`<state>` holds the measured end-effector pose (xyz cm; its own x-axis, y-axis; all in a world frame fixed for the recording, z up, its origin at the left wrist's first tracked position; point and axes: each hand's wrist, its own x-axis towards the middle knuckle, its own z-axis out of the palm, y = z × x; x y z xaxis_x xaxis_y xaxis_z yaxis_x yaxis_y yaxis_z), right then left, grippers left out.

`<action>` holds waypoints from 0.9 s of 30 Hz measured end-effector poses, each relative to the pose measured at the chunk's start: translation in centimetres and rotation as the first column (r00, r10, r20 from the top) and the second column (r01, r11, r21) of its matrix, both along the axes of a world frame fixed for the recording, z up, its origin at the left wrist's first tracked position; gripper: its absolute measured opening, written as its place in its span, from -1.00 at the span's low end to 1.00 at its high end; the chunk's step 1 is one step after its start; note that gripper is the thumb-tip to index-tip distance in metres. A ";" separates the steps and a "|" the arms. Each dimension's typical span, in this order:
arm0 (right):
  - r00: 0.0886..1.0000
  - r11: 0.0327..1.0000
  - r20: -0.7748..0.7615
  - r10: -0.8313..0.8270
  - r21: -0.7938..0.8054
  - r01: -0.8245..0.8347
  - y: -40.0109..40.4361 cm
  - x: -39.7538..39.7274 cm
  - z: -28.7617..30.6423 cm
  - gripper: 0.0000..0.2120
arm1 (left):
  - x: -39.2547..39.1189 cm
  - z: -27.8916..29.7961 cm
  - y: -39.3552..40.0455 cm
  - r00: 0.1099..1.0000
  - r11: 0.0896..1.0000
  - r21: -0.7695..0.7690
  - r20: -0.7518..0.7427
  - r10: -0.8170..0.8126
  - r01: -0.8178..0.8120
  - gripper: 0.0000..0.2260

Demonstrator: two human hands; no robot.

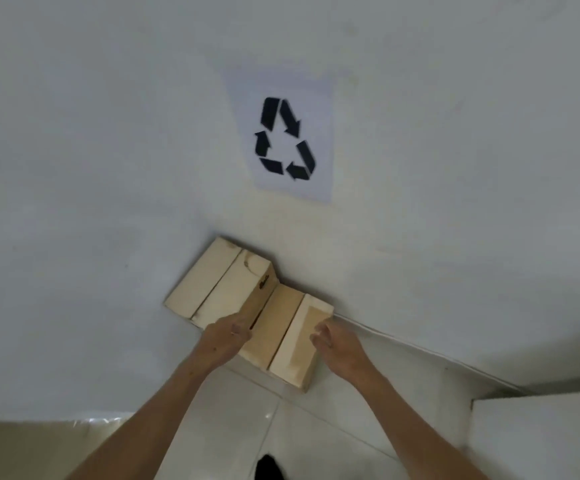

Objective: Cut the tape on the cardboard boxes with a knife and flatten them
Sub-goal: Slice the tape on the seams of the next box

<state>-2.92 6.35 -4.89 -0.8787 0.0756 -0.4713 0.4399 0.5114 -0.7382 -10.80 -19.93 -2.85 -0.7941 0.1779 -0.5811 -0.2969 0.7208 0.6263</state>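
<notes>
Cardboard box (247,306) against wall (108,168), both hands (226,337) on near edge

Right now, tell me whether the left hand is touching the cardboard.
Touching. The head view shows the left hand with its fingers laid over the near edge of the flattened cardboard box that leans at the wall; no gap shows between them.
</notes>
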 end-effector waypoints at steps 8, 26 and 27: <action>0.981 0.989 0.153 -0.119 -0.070 0.131 -12.4 -15.3 -9.9 -0.64 | -15.0 -10.3 -10.4 0.985 0.986 -0.014 -0.036 0.166 -0.167 -0.69; 0.805 0.734 0.467 -0.365 -0.388 0.558 -20.0 -23.2 -27.4 -0.19 | -27.6 -25.6 -14.4 0.985 0.896 -0.430 -0.168 0.039 -0.109 0.04; 0.810 0.730 0.449 -0.378 -0.393 0.559 -19.7 -23.0 -26.9 -0.15 | -27.2 -24.7 -14.0 0.983 0.904 -0.413 -0.179 0.037 -0.109 0.03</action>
<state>-25.95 -13.33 -31.78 -0.5849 0.1192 -0.8023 0.7743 -0.2127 -0.5960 -38.01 -33.91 -27.58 -0.8853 -0.1160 -0.4504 -0.2790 0.9073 0.3147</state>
